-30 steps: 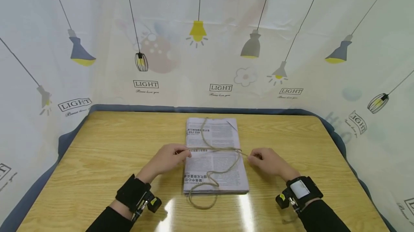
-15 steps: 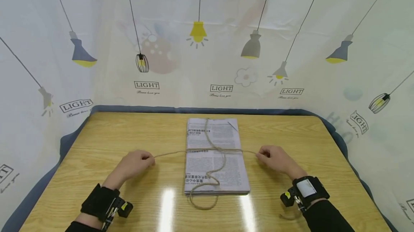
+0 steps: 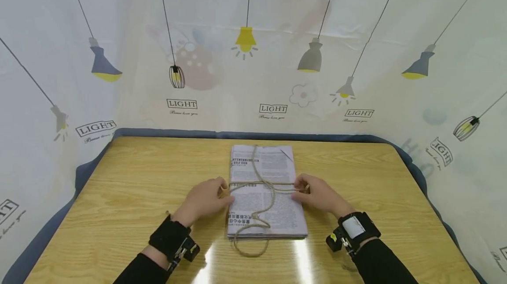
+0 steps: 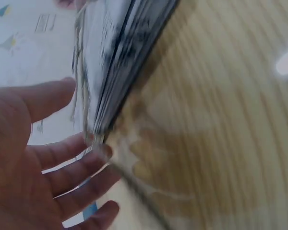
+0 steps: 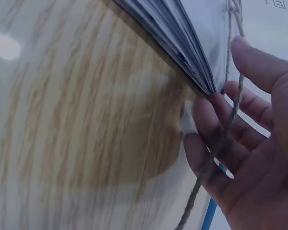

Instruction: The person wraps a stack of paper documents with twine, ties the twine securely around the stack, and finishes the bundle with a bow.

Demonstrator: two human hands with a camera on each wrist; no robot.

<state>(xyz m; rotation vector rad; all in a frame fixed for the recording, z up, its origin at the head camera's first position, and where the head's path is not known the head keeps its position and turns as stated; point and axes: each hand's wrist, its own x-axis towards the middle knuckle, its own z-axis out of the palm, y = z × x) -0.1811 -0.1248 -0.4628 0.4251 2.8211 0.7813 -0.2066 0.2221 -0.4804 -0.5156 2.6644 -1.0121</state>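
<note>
A stack of folded newspapers (image 3: 289,218) lies on the table, with beige twine (image 3: 251,255) crossing it sideways and running down its length in loose curves to a loop past the near edge. At the stack's left side is my left hand (image 3: 206,198), thumb apart and fingertips right by the paper edges; a blurred strand trails from those fingertips in the left wrist view. My right hand (image 3: 318,193) is at the opposite side, fingers loosely bent near the stack's edge. In the right wrist view, a twine strand (image 5: 194,194) passes between its thumb and fingers without being pinched.
The wooden table (image 3: 150,160) extends around the stack. Behind it hangs a pale curtain (image 3: 222,108) printed with lamps, with a dark blue band along the table edge. Each wrist carries a black strap (image 3: 170,237) with a small camera.
Half a second ago my left hand was far out to the left, drawing the twine taut. Both hands have since come in to the stack's sides, and the pinched strands are slack.
</note>
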